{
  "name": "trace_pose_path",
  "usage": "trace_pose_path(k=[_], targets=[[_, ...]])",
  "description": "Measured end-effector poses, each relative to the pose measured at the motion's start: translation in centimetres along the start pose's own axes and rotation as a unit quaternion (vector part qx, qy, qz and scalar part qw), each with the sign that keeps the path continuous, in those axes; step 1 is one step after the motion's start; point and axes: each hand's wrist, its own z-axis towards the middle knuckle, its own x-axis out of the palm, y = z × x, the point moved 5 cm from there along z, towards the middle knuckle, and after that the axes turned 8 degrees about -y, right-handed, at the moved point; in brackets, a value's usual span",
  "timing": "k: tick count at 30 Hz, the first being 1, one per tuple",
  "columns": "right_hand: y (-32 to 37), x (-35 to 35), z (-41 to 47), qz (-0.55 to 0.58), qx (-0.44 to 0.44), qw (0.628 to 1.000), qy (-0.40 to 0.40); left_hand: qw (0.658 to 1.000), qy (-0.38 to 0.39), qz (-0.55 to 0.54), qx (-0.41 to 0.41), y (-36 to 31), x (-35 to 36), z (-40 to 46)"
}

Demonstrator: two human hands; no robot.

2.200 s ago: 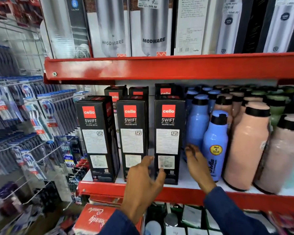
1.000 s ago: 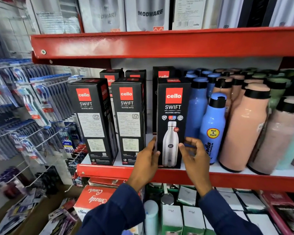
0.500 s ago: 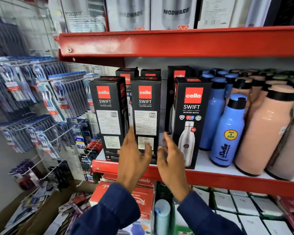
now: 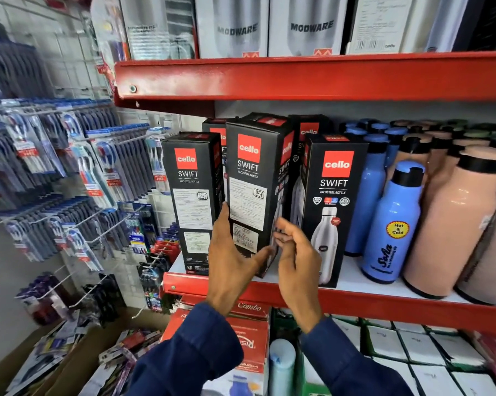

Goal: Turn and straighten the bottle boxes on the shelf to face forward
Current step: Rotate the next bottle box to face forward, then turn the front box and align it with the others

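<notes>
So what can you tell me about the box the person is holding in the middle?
The middle box is a tall, narrow black carton, seemingly cardboard, with a red "cello" square and "SWIFT" in white near the top. The face toward us carries white printed labels, not a bottle picture. It is tilted, its top leaning left, and part-turned so a side panel shows. The left hand grips its lower left edge and the right hand its lower right. It stands between two matching boxes at the front of the red shelf.

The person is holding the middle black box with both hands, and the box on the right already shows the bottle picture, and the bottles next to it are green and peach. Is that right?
Not quite. In the head view the bottles beside the right box are blue and peach, not green and peach. The rest holds: left hand and right hand hold the middle box.
</notes>
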Motion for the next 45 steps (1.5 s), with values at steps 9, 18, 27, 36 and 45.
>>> trace_pose_path(k=[9, 18, 27, 36, 45], targets=[[0.9, -2.1, 0.8, -0.079, -0.038, 0.996, -0.033, 0.991, 0.058, -0.121, -0.011, 1.1, -1.1, 1.1], [-1.4, -0.6, 0.9, -0.096, -0.011, 0.994, -0.042, 0.968, 0.205, -0.141, -0.036, 3.5, 1.9, 2.1], [-4.1, 0.3, -0.4, -0.128, 0.007, 0.991, -0.033, 0.968, 0.236, -0.088, -0.017, 5.5, 2.9, 1.3], [-1.0, -1.2, -1.9, -0.075, -0.110, 0.979, -0.157, 0.998, 0.015, -0.014, 0.067, 3.9, -3.6, -0.4], [1.6, 8.4, -2.3, -0.077, -0.040, 0.990, 0.110, 0.986, -0.095, 0.139, -0.020, 6.4, -6.3, 2.3]])
